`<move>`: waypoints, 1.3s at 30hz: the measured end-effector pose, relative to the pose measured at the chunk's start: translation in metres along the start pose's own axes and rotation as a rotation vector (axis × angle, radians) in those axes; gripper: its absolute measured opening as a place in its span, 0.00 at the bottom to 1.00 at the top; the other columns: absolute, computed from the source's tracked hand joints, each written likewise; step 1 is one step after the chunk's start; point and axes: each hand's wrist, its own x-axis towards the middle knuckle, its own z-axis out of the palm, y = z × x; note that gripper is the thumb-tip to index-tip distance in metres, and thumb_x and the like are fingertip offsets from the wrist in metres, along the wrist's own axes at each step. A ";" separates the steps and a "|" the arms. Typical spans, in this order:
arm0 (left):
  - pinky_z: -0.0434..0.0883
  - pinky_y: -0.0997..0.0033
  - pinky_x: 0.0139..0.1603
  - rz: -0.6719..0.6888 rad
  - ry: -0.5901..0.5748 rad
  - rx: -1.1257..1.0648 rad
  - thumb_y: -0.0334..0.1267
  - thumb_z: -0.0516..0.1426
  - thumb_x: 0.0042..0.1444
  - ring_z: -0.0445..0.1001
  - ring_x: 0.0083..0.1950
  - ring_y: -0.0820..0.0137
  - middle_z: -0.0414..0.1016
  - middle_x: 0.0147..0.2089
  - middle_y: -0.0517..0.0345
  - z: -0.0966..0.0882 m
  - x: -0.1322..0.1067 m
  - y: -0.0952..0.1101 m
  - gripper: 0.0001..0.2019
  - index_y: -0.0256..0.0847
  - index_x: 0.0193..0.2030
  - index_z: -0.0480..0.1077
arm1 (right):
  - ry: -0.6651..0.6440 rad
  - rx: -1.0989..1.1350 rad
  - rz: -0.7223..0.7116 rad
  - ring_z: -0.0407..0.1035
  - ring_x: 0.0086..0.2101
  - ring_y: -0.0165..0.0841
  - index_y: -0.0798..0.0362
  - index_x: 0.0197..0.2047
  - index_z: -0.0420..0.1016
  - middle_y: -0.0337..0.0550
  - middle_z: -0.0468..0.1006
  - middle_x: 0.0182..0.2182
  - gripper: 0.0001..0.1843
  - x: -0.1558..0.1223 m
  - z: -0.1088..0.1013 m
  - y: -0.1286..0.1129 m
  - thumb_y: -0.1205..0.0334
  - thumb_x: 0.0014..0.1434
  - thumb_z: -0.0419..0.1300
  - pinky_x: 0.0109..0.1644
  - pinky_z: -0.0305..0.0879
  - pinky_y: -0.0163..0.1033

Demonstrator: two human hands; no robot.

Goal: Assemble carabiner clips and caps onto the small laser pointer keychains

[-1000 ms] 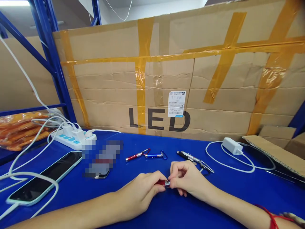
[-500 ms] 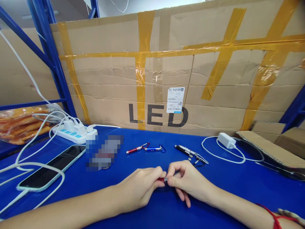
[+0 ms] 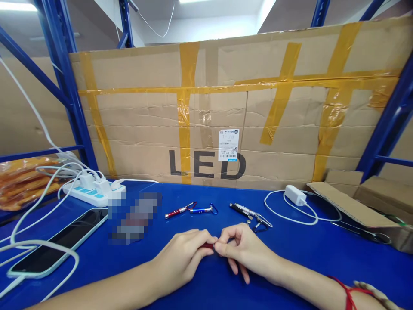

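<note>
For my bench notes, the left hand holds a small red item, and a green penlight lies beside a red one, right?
Not quite: the head view shows a blue penlight, not a green one, beside the red penlight. The left hand does hold a small red item.

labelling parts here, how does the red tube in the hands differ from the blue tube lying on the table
The red tube is held in the left hand, with the right hand at its end; the blue tube lies untouched on the table. Much of the red tube is hidden, while the blue tube shows fully, with a blue clip at its right end. Both look slim.
</note>
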 end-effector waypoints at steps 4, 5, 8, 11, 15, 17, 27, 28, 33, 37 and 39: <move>0.67 0.75 0.38 -0.067 0.005 0.029 0.32 0.48 0.61 0.72 0.37 0.70 0.74 0.35 0.57 -0.001 0.001 0.000 0.08 0.40 0.38 0.67 | 0.043 -0.023 0.008 0.54 0.07 0.20 0.58 0.24 0.65 0.31 0.65 0.09 0.27 -0.001 0.002 -0.001 0.40 0.37 0.64 0.08 0.50 0.24; 0.67 0.75 0.38 -0.078 0.002 0.028 0.32 0.48 0.61 0.72 0.37 0.70 0.74 0.36 0.58 -0.001 0.001 0.001 0.08 0.40 0.38 0.68 | 0.047 -0.023 0.002 0.54 0.07 0.20 0.58 0.24 0.66 0.31 0.65 0.09 0.27 -0.001 0.003 -0.001 0.40 0.37 0.64 0.08 0.50 0.24; 0.67 0.75 0.40 -0.101 0.000 0.021 0.32 0.48 0.60 0.73 0.38 0.70 0.75 0.37 0.58 -0.002 0.002 0.002 0.07 0.41 0.38 0.68 | 0.053 -0.016 -0.014 0.53 0.08 0.19 0.58 0.22 0.65 0.31 0.64 0.09 0.26 -0.001 0.003 0.000 0.41 0.39 0.64 0.09 0.50 0.24; 0.67 0.75 0.39 -0.104 0.011 0.022 0.32 0.49 0.60 0.73 0.38 0.70 0.75 0.37 0.58 -0.003 0.002 0.003 0.07 0.41 0.38 0.68 | 0.059 -0.020 -0.015 0.53 0.08 0.19 0.58 0.22 0.66 0.31 0.64 0.09 0.25 0.000 0.002 0.001 0.42 0.41 0.64 0.09 0.50 0.24; 0.67 0.74 0.41 -0.096 0.010 -0.010 0.31 0.50 0.60 0.73 0.40 0.70 0.76 0.39 0.58 -0.004 0.003 0.004 0.08 0.41 0.42 0.69 | 0.051 -0.010 -0.012 0.52 0.08 0.18 0.58 0.22 0.66 0.31 0.65 0.09 0.23 0.000 -0.001 0.002 0.45 0.42 0.65 0.09 0.49 0.23; 0.67 0.74 0.45 -0.077 0.001 -0.031 0.31 0.49 0.61 0.72 0.42 0.71 0.76 0.42 0.59 -0.005 0.005 0.004 0.11 0.43 0.47 0.69 | 0.050 0.008 -0.020 0.52 0.08 0.18 0.58 0.22 0.66 0.30 0.65 0.09 0.23 0.000 -0.001 0.002 0.46 0.42 0.65 0.09 0.49 0.23; 0.66 0.75 0.48 -0.117 0.033 -0.059 0.31 0.49 0.61 0.73 0.45 0.72 0.76 0.44 0.60 -0.004 0.007 0.004 0.11 0.43 0.46 0.70 | 0.119 0.012 -0.049 0.50 0.07 0.18 0.57 0.23 0.64 0.29 0.63 0.08 0.25 0.001 0.003 0.002 0.42 0.43 0.63 0.09 0.46 0.24; 0.66 0.75 0.47 -0.133 0.034 -0.046 0.32 0.49 0.61 0.73 0.45 0.71 0.76 0.44 0.60 -0.004 0.006 0.005 0.11 0.43 0.45 0.69 | 0.116 0.014 -0.055 0.50 0.07 0.18 0.57 0.22 0.64 0.29 0.63 0.08 0.25 0.001 0.004 0.002 0.42 0.43 0.63 0.09 0.46 0.24; 0.65 0.76 0.41 -0.193 0.018 -0.011 0.32 0.46 0.62 0.73 0.39 0.72 0.75 0.40 0.62 -0.006 0.006 0.009 0.09 0.44 0.44 0.65 | 0.087 0.006 -0.084 0.53 0.08 0.19 0.57 0.23 0.63 0.29 0.62 0.10 0.26 0.002 0.006 0.004 0.39 0.45 0.61 0.09 0.48 0.24; 0.63 0.76 0.35 -0.282 0.027 0.010 0.34 0.42 0.63 0.71 0.31 0.73 0.71 0.30 0.65 -0.006 0.007 0.010 0.09 0.43 0.43 0.62 | 0.106 -0.012 -0.090 0.55 0.10 0.19 0.58 0.25 0.66 0.31 0.65 0.15 0.27 0.003 0.006 0.007 0.38 0.46 0.59 0.09 0.50 0.24; 0.62 0.76 0.34 -0.292 0.014 0.019 0.35 0.42 0.63 0.70 0.30 0.73 0.70 0.28 0.65 -0.006 0.008 0.010 0.10 0.44 0.43 0.62 | 0.117 -0.015 -0.097 0.54 0.09 0.19 0.57 0.26 0.65 0.30 0.63 0.13 0.27 0.003 0.005 0.008 0.37 0.48 0.57 0.09 0.50 0.24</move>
